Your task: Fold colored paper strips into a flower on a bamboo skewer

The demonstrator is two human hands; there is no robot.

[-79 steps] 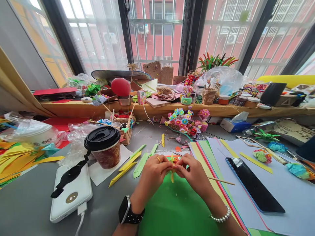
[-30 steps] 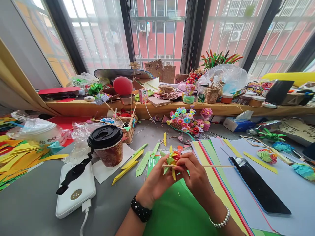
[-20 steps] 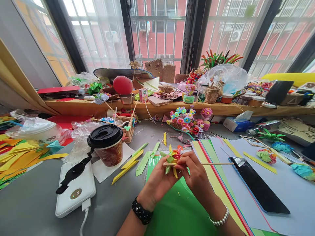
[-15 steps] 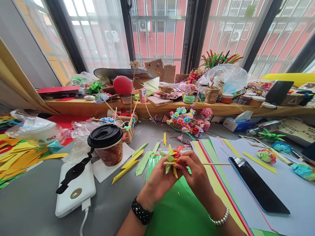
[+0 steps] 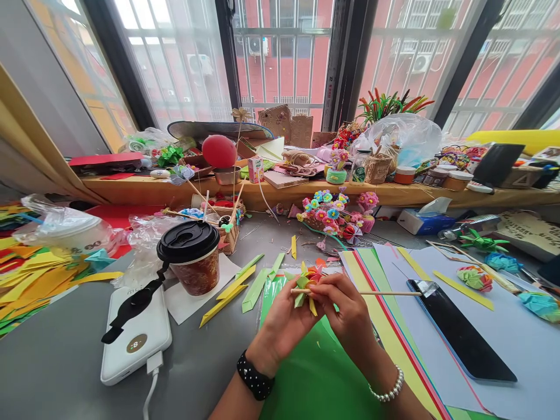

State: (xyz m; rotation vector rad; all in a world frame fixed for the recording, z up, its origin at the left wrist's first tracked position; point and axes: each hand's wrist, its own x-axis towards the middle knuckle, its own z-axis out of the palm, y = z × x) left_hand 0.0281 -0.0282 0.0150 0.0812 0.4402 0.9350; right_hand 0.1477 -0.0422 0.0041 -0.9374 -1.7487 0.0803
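The left hand and right hand meet above a green sheet on the worktop; the left closes round a paper flower, petals poking past its fingers; the right pinches the stick that crosses the flower and points toward the phone; a lidded cup stands well left.

A lidded coffee cup stands beside a white power bank.

Cup left of paper flower, power bank before it; phone right — on paper sheets
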